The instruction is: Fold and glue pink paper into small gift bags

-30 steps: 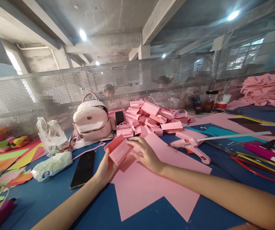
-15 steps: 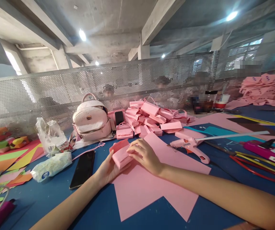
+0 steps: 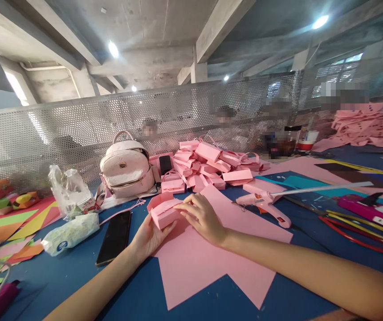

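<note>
A small pink paper handbag (image 3: 165, 216), box-shaped with a folded flap and a strap looped behind it, sits in my left hand (image 3: 151, 234). The left thumb lies along its lower front, and the other fingers are hidden behind it. My right hand (image 3: 201, 218) has its thumb and bent fingertips closed at the bag's right end, by the flap edge. Under both hands spread pink paper sheets (image 3: 211, 263) on the blue table (image 3: 131, 294). A pile of similar pink paper handbags (image 3: 208, 162) lies just beyond.
Right of my hands lies a pink glue gun (image 3: 265, 205) with a long glue stick, near scissors (image 3: 361, 227). At left are a black phone (image 3: 114, 236), a tissue pack (image 3: 73, 234) and a backpack (image 3: 126, 169). Perforated metal panels (image 3: 78, 138) stand behind; people sit beyond them.
The handbag has turned in my left hand so its front faces me more, and has shifted slightly left. My right fingertips stay at its right end.
</note>
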{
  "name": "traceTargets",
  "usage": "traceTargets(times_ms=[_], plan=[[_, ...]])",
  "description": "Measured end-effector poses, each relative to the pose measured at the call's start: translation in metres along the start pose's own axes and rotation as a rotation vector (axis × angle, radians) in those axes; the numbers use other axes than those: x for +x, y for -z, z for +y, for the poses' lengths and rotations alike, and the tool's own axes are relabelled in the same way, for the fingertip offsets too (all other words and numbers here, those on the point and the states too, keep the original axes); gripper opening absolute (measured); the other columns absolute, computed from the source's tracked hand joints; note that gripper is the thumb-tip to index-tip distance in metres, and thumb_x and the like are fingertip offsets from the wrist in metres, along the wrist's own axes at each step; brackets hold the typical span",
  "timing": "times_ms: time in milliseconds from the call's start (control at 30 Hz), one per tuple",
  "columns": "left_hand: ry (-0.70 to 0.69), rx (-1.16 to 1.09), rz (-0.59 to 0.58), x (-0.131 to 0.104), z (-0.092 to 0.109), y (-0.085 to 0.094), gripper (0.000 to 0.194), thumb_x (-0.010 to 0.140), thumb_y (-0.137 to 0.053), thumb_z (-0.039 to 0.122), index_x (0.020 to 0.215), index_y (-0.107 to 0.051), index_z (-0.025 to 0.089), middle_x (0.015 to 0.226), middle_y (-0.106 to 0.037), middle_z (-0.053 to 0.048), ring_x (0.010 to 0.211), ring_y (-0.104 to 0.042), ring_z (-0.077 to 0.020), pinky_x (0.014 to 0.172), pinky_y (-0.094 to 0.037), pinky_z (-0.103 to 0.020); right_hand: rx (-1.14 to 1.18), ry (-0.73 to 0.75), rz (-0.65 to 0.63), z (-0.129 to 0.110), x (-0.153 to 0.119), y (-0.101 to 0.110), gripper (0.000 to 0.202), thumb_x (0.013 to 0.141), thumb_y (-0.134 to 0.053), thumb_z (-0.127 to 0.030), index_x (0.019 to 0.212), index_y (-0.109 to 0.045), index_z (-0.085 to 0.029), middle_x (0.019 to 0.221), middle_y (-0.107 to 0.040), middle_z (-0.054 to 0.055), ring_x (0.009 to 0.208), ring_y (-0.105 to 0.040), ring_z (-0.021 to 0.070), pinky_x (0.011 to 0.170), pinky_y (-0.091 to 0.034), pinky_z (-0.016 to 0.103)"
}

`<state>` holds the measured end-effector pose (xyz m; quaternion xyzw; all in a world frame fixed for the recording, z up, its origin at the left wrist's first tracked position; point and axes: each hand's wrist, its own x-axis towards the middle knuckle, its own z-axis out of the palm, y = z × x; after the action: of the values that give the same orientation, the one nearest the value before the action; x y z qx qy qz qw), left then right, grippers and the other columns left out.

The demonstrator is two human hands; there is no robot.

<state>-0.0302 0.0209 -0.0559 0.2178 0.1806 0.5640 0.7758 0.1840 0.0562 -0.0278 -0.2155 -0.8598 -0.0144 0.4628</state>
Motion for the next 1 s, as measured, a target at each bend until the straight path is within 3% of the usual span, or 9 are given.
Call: traceTargets(times_ms=[300,533,733,1000], plan=[[-0.014,0.01,0.009,0.0,-0.001,0.001,0.043,0.106,-0.033,0.025,0.147,-0.044,0.016,0.118,-0.073,-0.01,0.111,-0.069,-0.0224,0.107,-0.047,-0.041,0.01,-0.006,-0.012,0.002,0.0,-0.001,0.032,0.102,-0.047,-0.026,0.129,-0.063,-0.032,0.1,-0.061,0.006,0.093,-0.054,0.0238,0.082,-0.046,0.04],[-0.012,0.003,-0.005,0.002,-0.005,0.003,0.045,0.107,-0.03,0.033,0.143,-0.049,0.014,0.12,-0.072,-0.012,0.11,-0.069,-0.0221,0.105,-0.048,-0.038,-0.04,0.068,-0.129,-0.001,-0.002,-0.003,0.035,0.102,-0.044,-0.026,0.134,-0.058,-0.027,0.094,-0.059,0.006,0.088,-0.05,0.0233,0.077,-0.042,0.039],[0.022,0.016,-0.043,0.002,-0.007,0.006,0.046,0.106,-0.033,0.037,0.139,-0.053,0.012,0.12,-0.071,-0.014,0.112,-0.067,-0.0241,0.107,-0.044,-0.04,-0.073,0.143,-0.217,-0.01,-0.001,-0.002,0.031,0.102,-0.042,-0.026,0.125,-0.062,-0.02,0.091,-0.058,0.007,0.087,-0.049,0.0229,0.077,-0.041,0.038],[0.026,0.02,-0.094,-0.002,-0.014,-0.004,0.047,0.106,-0.035,0.04,0.133,-0.057,0.008,0.119,-0.071,-0.014,0.113,-0.066,-0.0222,0.103,-0.046,-0.034,-0.086,0.202,-0.201,-0.011,-0.003,-0.006,0.027,0.099,-0.049,-0.03,0.119,-0.063,-0.019,0.091,-0.058,0.007,0.085,-0.047,0.0224,0.081,-0.041,0.039]])
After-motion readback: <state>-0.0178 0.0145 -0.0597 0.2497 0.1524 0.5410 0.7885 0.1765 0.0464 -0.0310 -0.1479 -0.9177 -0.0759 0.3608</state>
